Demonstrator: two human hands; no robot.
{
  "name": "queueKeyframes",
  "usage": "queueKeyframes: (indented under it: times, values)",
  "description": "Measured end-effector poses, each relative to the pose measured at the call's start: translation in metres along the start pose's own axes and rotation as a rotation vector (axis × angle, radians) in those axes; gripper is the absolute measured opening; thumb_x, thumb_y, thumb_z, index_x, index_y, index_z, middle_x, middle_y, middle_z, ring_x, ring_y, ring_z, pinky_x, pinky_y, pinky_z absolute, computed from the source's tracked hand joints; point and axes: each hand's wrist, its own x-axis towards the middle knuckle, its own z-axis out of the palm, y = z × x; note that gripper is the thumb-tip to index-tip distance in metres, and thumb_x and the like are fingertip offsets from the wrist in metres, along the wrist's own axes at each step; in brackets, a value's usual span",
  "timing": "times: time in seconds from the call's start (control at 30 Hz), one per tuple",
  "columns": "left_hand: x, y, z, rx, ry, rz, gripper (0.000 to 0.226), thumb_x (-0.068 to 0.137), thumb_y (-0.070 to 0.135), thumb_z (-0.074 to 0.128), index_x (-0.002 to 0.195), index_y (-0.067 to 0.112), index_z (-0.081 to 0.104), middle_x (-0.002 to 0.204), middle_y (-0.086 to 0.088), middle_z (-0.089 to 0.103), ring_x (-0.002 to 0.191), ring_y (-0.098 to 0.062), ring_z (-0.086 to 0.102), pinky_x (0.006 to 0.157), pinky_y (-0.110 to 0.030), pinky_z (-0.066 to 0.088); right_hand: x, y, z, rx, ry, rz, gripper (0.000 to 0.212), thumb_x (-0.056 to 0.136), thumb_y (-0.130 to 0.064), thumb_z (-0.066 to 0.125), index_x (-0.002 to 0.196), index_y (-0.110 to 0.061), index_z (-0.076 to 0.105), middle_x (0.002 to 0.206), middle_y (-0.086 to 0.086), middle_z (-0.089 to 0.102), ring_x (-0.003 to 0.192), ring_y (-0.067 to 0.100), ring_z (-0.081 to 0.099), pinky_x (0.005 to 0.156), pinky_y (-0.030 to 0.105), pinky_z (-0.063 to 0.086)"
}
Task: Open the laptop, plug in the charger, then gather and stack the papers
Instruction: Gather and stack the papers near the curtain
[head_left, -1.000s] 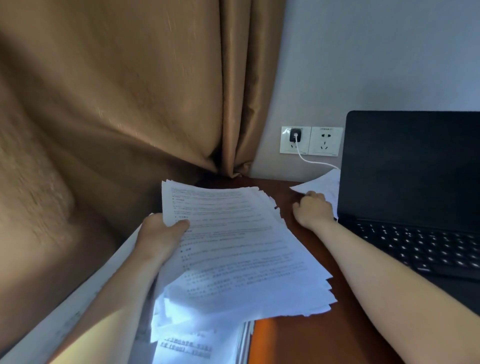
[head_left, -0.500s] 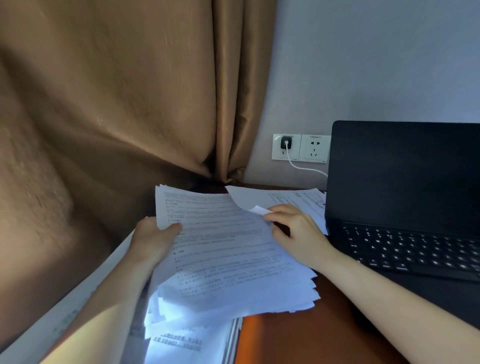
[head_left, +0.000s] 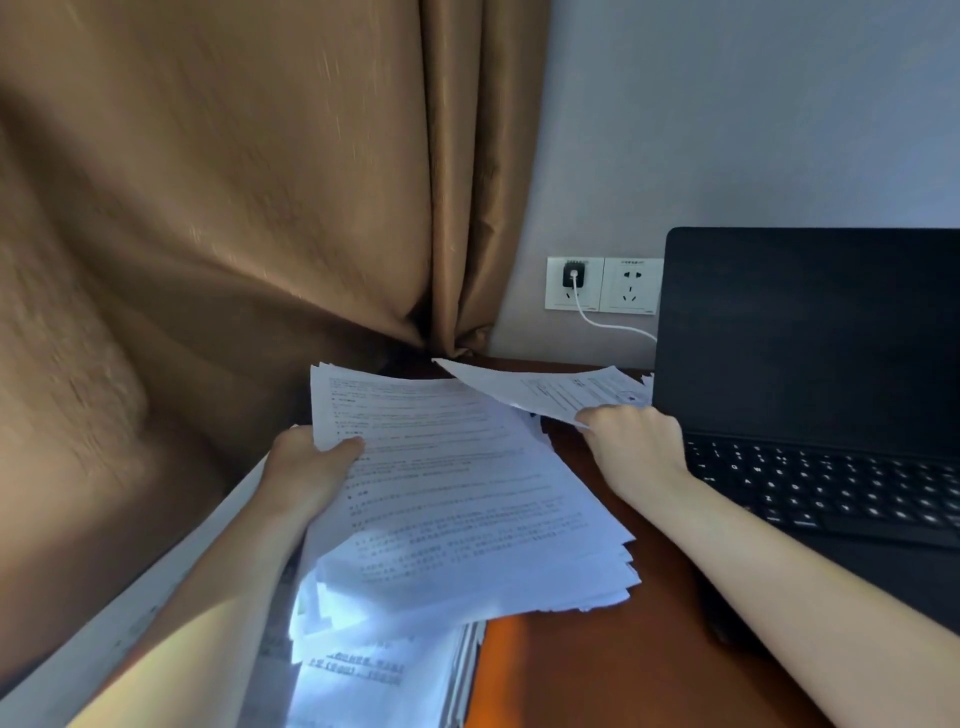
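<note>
PAPERS IN HAND: At centre frame we grip the stack of papers (head_left: 457, 499) in our left hand (head_left: 306, 467). The thumb presses on the top sheet near its upper left corner, and the other fingers are hidden beneath. The stack is tilted, its lower edges ragged and fanned, and it overhangs more printed sheets (head_left: 363, 675) lying at the bottom of the frame.

Right of centre, our right hand (head_left: 636, 447) pinches the near edge of a loose sheet (head_left: 550, 392), fingers (head_left: 597, 418) curled round it. The sheet's far corner reaches past the stack's upper right corner toward the curtain (head_left: 234, 208).

The open laptop (head_left: 810, 332) fills the right of the frame, dark screen upright, its left edge just beside our right hand. On the wall behind, the black charger (head_left: 573, 275) sits in the left half of the wall socket (head_left: 628, 286). Its white cable (head_left: 608, 325) runs down and disappears behind the screen.

A strip of bare brown desk (head_left: 623, 649) lies open between the stack and the keyboard, under our right forearm. The curtain closes off the whole left of the frame, its folds meeting the desk's back corner.
</note>
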Motion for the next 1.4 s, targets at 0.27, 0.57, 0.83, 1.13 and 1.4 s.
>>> queueKeyframes:
  times: [0.27,0.57,0.83,1.13,1.4]
  values:
    - [-0.006,0.010,-0.003,-0.011,0.054,-0.052,0.008,0.093,0.006,0.053,0.091,0.003,0.060,0.093,-0.014,0.059,0.086,-0.023,0.053,0.075,-0.030,0.038,-0.007,-0.018,-0.007,0.174,0.142,-0.660,0.054,0.058,0.003,0.070,0.100,-0.031,0.071,0.097,-0.012,0.071,0.054,0.015,0.062,0.035,0.018,0.039]
    - [0.002,0.012,-0.005,-0.051,0.112,-0.170,0.043,0.100,0.037,0.035,0.101,0.000,0.058,0.101,-0.020,0.060,0.089,-0.028,0.052,0.077,-0.031,0.036,-0.004,0.005,0.000,0.810,-0.148,-0.277,0.035,0.090,0.002,0.050,0.104,-0.020,0.074,0.096,-0.007,0.070,0.085,-0.005,0.056,0.078,0.021,0.044]
    - [-0.001,0.002,-0.003,-0.048,-0.054,-0.070,0.014,0.089,0.012,0.061,0.076,0.009,0.066,0.069,-0.003,0.069,0.062,-0.019,0.063,0.057,-0.026,0.046,-0.002,-0.009,0.008,0.735,-0.386,-0.215,0.031,0.088,-0.029,0.065,0.115,-0.014,0.066,0.098,-0.007,0.068,0.110,0.015,0.062,0.076,0.019,0.050]
    - [0.003,-0.004,0.012,0.016,0.066,0.065,0.024,0.090,0.003,0.056,0.112,0.003,0.065,0.101,-0.005,0.061,0.085,-0.020,0.055,0.080,-0.026,0.038,0.015,-0.004,0.027,0.515,-0.401,-0.043,0.036,0.094,-0.004,0.035,0.124,-0.005,0.056,0.116,0.013,0.056,0.113,0.033,0.050,0.090,0.036,0.043]
    - [0.029,0.019,0.020,0.024,-0.007,0.029,0.018,0.088,0.006,0.059,0.102,0.010,0.068,0.107,-0.006,0.066,0.095,-0.027,0.062,0.090,-0.035,0.049,0.047,-0.004,0.027,0.138,-0.449,0.099,0.040,0.097,-0.016,0.039,0.134,-0.006,0.050,0.155,0.011,0.024,0.144,0.030,0.016,0.115,0.040,0.021]
